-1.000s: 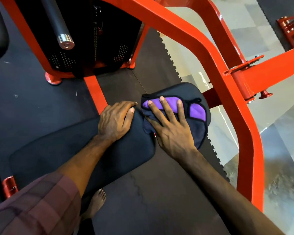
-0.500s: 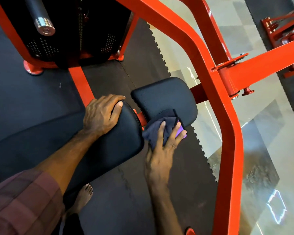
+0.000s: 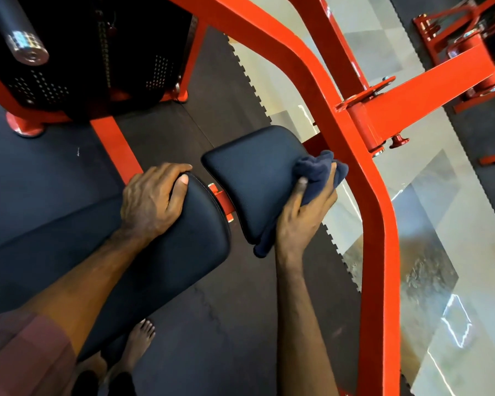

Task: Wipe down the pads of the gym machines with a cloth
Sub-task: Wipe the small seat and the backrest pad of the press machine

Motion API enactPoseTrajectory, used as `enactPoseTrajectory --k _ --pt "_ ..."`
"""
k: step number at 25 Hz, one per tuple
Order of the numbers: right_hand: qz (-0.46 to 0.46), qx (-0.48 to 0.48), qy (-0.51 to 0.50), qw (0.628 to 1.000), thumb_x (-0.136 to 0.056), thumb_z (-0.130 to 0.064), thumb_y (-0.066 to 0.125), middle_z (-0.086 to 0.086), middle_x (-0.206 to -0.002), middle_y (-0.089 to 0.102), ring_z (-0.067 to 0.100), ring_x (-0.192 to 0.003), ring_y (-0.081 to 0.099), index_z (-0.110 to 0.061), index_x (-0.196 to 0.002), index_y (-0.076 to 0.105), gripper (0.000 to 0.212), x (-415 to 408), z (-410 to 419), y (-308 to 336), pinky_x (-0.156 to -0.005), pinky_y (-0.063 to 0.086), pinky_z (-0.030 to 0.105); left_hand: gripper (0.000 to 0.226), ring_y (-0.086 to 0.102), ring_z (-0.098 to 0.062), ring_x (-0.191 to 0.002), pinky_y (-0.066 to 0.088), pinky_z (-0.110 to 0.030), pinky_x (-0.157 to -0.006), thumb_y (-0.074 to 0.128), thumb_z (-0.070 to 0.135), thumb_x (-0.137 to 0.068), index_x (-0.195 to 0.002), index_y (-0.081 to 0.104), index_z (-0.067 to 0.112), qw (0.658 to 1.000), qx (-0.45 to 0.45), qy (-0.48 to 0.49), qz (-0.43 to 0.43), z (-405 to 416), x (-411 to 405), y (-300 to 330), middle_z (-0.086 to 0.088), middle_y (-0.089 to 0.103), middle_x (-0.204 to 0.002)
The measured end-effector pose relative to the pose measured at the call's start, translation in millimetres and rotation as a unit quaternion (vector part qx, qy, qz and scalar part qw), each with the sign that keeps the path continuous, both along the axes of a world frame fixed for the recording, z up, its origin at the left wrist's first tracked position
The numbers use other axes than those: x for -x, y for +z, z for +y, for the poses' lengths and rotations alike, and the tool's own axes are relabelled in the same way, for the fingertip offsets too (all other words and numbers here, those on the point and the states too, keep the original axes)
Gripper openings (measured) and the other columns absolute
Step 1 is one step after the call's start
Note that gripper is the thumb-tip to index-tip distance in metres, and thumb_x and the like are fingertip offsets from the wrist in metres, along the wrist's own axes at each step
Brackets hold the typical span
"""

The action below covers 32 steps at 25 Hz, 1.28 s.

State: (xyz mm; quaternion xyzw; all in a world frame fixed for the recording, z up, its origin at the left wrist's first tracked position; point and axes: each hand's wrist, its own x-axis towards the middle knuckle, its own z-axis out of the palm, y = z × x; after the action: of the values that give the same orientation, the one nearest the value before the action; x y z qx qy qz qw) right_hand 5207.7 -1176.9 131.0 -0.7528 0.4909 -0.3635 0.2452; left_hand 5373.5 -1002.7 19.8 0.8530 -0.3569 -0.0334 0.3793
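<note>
The right hand [image 3: 303,221] grips the cloth [image 3: 316,174], wiping the small pad's [image 3: 252,178] right edge; the left hand [image 3: 152,200] clasps the long pad [image 3: 183,247]; next, probably the remaining edges.

Red machine frame [image 3: 375,224] over black rubber mats [image 3: 40,167]; glossy tiled floor [image 3: 440,252] beside; chrome bar end [image 3: 29,50] upper left

Bright, even light fills the scene, and the glossy tiled floor [image 3: 440,281] right of the red frame [image 3: 380,224] throws white glare streaks. Straight bars bow toward the edges — wide-angle distortion — and the metal bar end [image 3: 26,50] far left of the frame is smeared with blur.
</note>
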Motion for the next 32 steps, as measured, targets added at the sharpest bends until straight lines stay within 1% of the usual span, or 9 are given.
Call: enactPoseTrajectory --k 4,7,10,13,16,19,23,27,32 --pt "0.03 -0.035 0.011 0.999 -0.11 -0.035 0.053 0.01 -0.162 0.034 0.017 -0.149 0.037 -0.021 -0.164 0.031 0.06 7 19 -2 -0.113 0.03 0.01 0.035 0.064 -0.021 -0.107 0.048 -0.044 -0.087 0.037 0.039 -0.11 -0.131 0.063 0.028 1.0 -0.005 -0.003 0.014 0 -2 2 0.01 0.069 -0.126" --pt "0.149 -0.025 0.011 0.988 -0.107 -0.056 0.047 0.004 -0.137 0.06 0.02 -0.124 0.057 -0.026 -0.142 0.055 0.047 -13 -30 28 -0.101 0.047 0.037 0.035 0.064 -0.019 -0.106 0.048 -0.043 -0.088 0.037 0.038 -0.11 -0.131 0.063 0.028 1.0 -0.007 -0.002 0.013 0 -1 -1 0.011 0.069 -0.127" --pt "0.292 -0.043 0.034 0.955 -0.101 -0.075 0.032 0.001 -0.12 0.069 0.029 -0.109 0.064 -0.032 -0.123 0.061 0.057 -49 -66 47 -0.094 0.052 0.047 0.034 0.063 -0.018 -0.105 0.047 -0.042 -0.087 0.039 0.037 -0.11 -0.13 0.064 0.027 1.0 -0.006 -0.003 0.009 -1 -3 -1 0.011 0.069 -0.126" --pt "0.393 0.039 0.039 0.918 -0.1 -0.077 0.026 0.005 -0.127 0.066 0.036 -0.112 0.064 -0.03 -0.131 0.059 0.065 -78 -68 49 -0.093 0.052 0.051 0.034 0.064 -0.018 -0.105 0.048 -0.042 -0.087 0.039 0.036 -0.109 -0.13 0.064 0.026 1.0 -0.007 -0.007 0.008 -1 -3 1 0.011 0.068 -0.125" --pt "0.497 0.167 0.102 0.846 -0.102 -0.073 0.028 0.006 -0.137 0.062 0.036 -0.121 0.056 -0.029 -0.14 0.059 0.067 -120 -47 34 -0.098 0.041 0.05 0.033 0.064 -0.018 -0.105 0.048 -0.043 -0.087 0.039 0.035 -0.109 -0.129 0.064 0.026 1.0 -0.005 -0.006 0.01 -1 -1 2 0.011 0.068 -0.124" --pt "0.602 0.197 0.241 0.735 -0.101 -0.073 0.027 0.003 -0.134 0.065 0.032 -0.128 0.052 -0.028 -0.13 0.069 0.068 -154 -11 19 -0.109 0.027 0.058 0.033 0.064 -0.02 -0.106 0.048 -0.042 -0.088 0.04 0.035 -0.108 -0.127 0.065 0.025 1.0 0.003 -0.007 0.008 -2 -2 5 0.01 0.069 -0.124" --pt "0.586 0.24 0.371 0.68 -0.099 -0.078 0.024 -0.001 -0.128 0.069 0.028 -0.121 0.057 -0.031 -0.125 0.07 0.071 -146 -27 32 -0.105 0.031 0.054 0.033 0.065 -0.02 -0.106 0.046 -0.039 -0.088 0.041 0.034 -0.108 -0.127 0.066 0.025 1.0 0.002 -0.003 0.004 -1 -1 4 0.011 0.069 -0.124" --pt "0.592 0.181 0.29 0.73 -0.097 -0.079 0.024 -0.003 -0.115 0.072 0.03 -0.117 0.061 -0.03 -0.11 0.072 0.07 -143 -71 52 -0.099 0.038 0.053 0.033 0.065 -0.02 -0.107 0.049 -0.042 -0.088 0.041 0.034 -0.107 -0.127 0.066 0.025 1.0 0.001 -0.002 0.008 0 -2 2 0.011 0.069 -0.125" --pt "0.576 0.262 0.339 0.697 -0.097 -0.076 0.033 -0.002 -0.124 0.068 0.031 -0.116 0.058 -0.033 -0.122 0.068 0.061 -144 -14 16 -0.105 0.032 0.058 0.032 0.064 -0.019 -0.107 0.049 -0.044 -0.089 0.042 0.035 -0.107 -0.126 0.065 0.026 1.0 -0.005 -0.005 0.019 0 -4 1 0.012 0.069 -0.124"
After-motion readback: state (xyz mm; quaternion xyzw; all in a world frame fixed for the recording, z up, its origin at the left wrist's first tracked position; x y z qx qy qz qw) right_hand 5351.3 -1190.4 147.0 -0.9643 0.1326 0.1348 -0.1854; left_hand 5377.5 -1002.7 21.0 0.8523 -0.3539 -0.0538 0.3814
